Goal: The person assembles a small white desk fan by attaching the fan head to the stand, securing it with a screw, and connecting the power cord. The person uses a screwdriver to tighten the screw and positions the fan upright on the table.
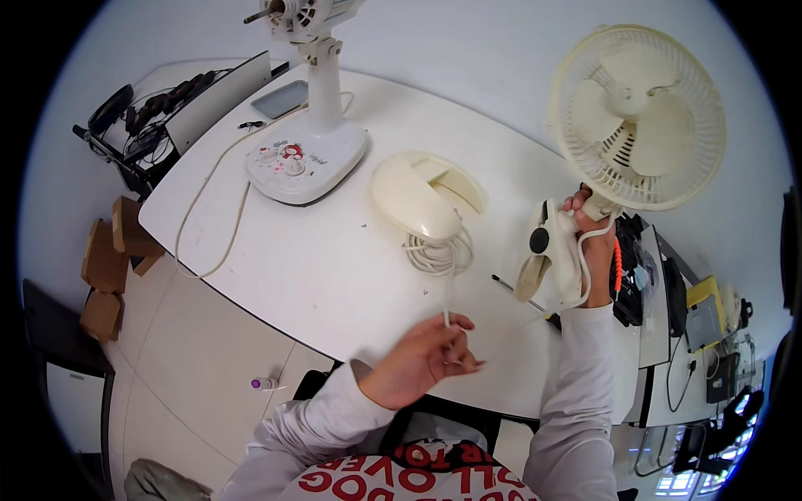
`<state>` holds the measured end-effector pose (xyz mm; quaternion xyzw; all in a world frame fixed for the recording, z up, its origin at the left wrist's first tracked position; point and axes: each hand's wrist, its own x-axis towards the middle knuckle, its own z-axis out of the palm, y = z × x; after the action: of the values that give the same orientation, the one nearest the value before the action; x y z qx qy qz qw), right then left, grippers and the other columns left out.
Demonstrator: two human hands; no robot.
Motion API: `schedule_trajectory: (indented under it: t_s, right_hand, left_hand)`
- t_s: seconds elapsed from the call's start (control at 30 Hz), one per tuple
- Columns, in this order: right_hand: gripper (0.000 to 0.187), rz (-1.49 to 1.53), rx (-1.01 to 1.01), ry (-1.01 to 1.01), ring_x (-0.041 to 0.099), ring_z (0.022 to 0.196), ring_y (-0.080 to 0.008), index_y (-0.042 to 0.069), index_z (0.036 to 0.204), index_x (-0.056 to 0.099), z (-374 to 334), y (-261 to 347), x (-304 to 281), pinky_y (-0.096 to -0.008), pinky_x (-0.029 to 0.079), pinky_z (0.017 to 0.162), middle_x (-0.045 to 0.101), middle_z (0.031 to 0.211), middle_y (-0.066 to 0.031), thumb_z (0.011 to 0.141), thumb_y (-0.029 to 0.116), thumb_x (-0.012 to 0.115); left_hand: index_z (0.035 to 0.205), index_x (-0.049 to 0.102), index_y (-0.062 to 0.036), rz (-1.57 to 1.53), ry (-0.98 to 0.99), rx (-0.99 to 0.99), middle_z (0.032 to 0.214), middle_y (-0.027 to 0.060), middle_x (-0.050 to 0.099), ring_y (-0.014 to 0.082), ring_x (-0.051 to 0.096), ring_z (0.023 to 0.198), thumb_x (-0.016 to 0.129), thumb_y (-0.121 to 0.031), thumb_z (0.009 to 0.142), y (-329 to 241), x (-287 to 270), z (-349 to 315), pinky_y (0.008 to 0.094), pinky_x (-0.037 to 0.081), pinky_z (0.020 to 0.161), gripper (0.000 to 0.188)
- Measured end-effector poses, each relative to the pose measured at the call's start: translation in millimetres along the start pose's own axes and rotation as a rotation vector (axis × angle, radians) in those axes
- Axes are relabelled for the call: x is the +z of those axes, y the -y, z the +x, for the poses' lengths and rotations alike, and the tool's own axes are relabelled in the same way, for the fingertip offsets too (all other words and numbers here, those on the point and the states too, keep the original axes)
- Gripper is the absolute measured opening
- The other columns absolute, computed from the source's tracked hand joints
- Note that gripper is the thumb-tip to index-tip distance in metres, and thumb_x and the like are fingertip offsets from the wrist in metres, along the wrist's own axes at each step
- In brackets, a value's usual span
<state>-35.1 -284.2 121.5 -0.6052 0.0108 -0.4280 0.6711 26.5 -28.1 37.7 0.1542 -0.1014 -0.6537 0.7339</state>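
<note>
My right hand [594, 238] is closed around the neck of a small cream fan [635, 96], which it holds up at the right of the table. Below the round grille hangs the fan's clip base [551, 255] with a black knob, and a pale cord loops down beside my wrist. Near the front edge, my left hand [426, 359] has loosely curled fingers on a white power cord [452, 294]. That cord runs up to a coil [440, 252] lying against a rounded cream plastic base [418, 196] in the middle of the table.
A white stand fan [307, 159] without a grille stands on the table [334, 250] at the back left, its cord hanging over the edge. Behind it lies a grey tray [280, 99]. A screwdriver [511, 288] lies near the clip base. Cardboard boxes [109, 255] stand at the left.
</note>
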Motion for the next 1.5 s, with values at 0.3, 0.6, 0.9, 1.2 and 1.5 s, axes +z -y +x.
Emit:
schedule_trajectory:
  t_s: [0.3, 0.6, 0.9, 1.2, 1.5]
  right_hand:
    - [0.036, -0.017, -0.081, 0.142, 0.048, 0.082, -0.0190, 0.006, 0.110, 0.046, 35.8, 6.4, 7.5, -0.0380, 0.036, 0.093, 0.046, 0.081, -0.0047, 0.077, 0.008, 0.061]
    - [0.034, 0.037, -0.087, 0.147, 0.044, 0.074, -0.0149, 0.006, 0.111, 0.047, 27.5, 8.0, 13.4, -0.0341, 0.040, 0.084, 0.042, 0.074, 0.0002, 0.081, 0.011, 0.061]
    - [0.023, 0.013, -0.118, 0.235, 0.049, 0.070, -0.0165, 0.006, 0.099, 0.049, 6.6, 12.1, 0.4, -0.0328, 0.042, 0.072, 0.047, 0.070, -0.0031, 0.079, 0.005, 0.059]
    - [0.018, -0.030, -0.178, 0.147, 0.051, 0.068, -0.0174, 0.003, 0.098, 0.052, 7.7, 23.9, -10.9, -0.0315, 0.044, 0.068, 0.048, 0.069, -0.0037, 0.081, 0.004, 0.059]
    - [0.012, -0.133, -0.203, 0.192, 0.053, 0.070, -0.0173, 0.002, 0.091, 0.053, 3.7, 45.0, -25.8, -0.0307, 0.044, 0.068, 0.051, 0.070, -0.0059, 0.081, 0.005, 0.058]
  left_hand:
    - [0.117, 0.042, -0.0067, 0.197, 0.009, -0.228, 0.102, 0.0065, 0.056, 0.0237, 0.050, 0.116, 0.041, -0.018, 0.096, 35.2, 1.9, 8.3, 0.0362, 0.040, 0.097, 0.024]
    - [0.124, 0.047, -0.0064, 0.686, 0.087, -0.323, 0.114, 0.0103, 0.057, 0.0201, 0.055, 0.107, 0.046, -0.022, 0.094, -47.1, -10.3, -12.0, 0.0348, 0.046, 0.088, 0.034]
    - [0.135, 0.038, -0.0195, 2.350, -0.236, 0.597, 0.134, 0.0091, 0.037, 0.0333, 0.035, 0.123, 0.070, -0.008, 0.064, -153.1, -29.0, 35.8, 0.0460, 0.036, 0.098, 0.078]
    - [0.127, 0.040, -0.0053, 2.375, 0.126, 0.690, 0.124, 0.0172, 0.043, 0.0356, 0.034, 0.122, 0.072, -0.012, 0.058, -155.6, -33.8, 98.9, 0.0478, 0.030, 0.101, 0.076]
    - [0.128, 0.038, -0.0026, 1.672, -0.212, 0.921, 0.119, 0.0150, 0.041, 0.0238, 0.047, 0.108, 0.060, -0.012, 0.063, -208.0, 51.7, 89.4, 0.0327, 0.042, 0.094, 0.069]
